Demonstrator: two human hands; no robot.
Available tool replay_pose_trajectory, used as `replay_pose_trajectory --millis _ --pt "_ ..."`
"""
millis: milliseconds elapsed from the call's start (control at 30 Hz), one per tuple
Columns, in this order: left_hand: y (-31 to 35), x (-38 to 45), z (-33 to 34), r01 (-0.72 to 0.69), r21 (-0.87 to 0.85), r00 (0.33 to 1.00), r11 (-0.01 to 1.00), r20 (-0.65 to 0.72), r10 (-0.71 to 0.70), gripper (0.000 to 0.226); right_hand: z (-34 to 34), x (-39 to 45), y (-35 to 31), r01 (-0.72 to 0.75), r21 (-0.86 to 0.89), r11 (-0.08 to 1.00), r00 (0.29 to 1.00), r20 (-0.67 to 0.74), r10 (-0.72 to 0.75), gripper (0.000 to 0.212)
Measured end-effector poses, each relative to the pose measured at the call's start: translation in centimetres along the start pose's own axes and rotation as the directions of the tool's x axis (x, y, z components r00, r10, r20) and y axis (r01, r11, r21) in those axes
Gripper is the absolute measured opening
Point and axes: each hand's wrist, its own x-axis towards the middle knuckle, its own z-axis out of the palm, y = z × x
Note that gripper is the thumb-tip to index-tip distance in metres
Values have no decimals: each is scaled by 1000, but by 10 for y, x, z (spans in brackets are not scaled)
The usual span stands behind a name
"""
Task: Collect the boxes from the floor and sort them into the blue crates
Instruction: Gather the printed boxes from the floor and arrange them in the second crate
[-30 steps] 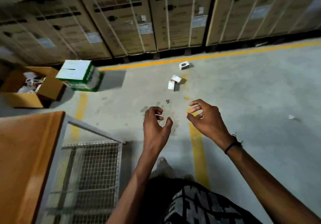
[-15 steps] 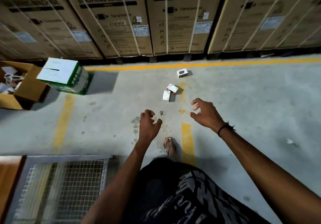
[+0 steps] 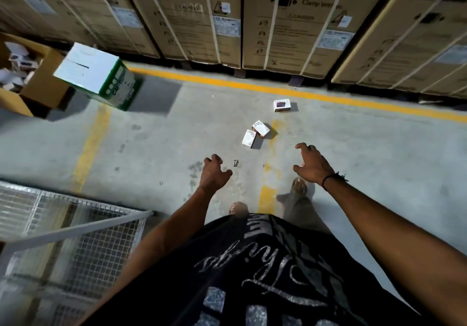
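Three small boxes lie on the grey concrete floor (image 3: 379, 164), all ahead of both hands and touched by neither. The nearest small box (image 3: 249, 138) is white and lies flat, just beyond and between the two hands, a bit closer to the left one. The second small box (image 3: 261, 128) has an orange edge and sits touching or nearly touching the first at its far corner; can't tell which. The third small box (image 3: 281, 105), white with a dark picture on top, lies further out, near the yellow floor line (image 3: 328, 98), well apart from the other two.

Left hand (image 3: 214, 172) is out in front, palm down, fingers (image 3: 213, 159) loosely curled with the thumb spread, holding nothing. A small crumpled silver scrap (image 3: 235, 163) lies on the floor just right of its fingertips. Right hand (image 3: 312, 163) is also stretched forward, palm down, fingers spread and bent claw-like, holding nothing; a black band (image 3: 328, 179) is on that wrist. Both hands hang above the floor, short of the boxes.

Two feet show below the hands; the right foot (image 3: 299, 185) stands beside a short yellow stripe (image 3: 269, 189). Far left: a white-and-green carton (image 3: 98, 75), tilted, next to an open brown carton (image 3: 38, 83) with small white items inside. Large strapped washing-machine cartons (image 3: 290, 22) line the back. A wire-mesh cage (image 3: 75, 237) is at lower left. The person's dark printed shirt (image 3: 252, 275) fills the bottom.
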Motion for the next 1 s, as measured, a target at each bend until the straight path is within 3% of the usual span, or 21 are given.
replay_pose_trajectory --millis 267,500,767,1000 --pt "63 75 15 135 -143 977 980 -144 -156 86 -72 146 9 189 -176 966 970 186 -156 73" --pt "89 149 66 299 -246 924 922 -166 -344 80 -62 273 8 264 -187 946 936 284 -205 83" --pt "34 336 211 395 -272 905 877 -50 -423 78 99 456 53 211 -110 971 949 262 -177 90" --pt "-49 531 352 302 -200 939 932 -109 -327 93 263 627 113 122 -100 987 988 110 -111 95"
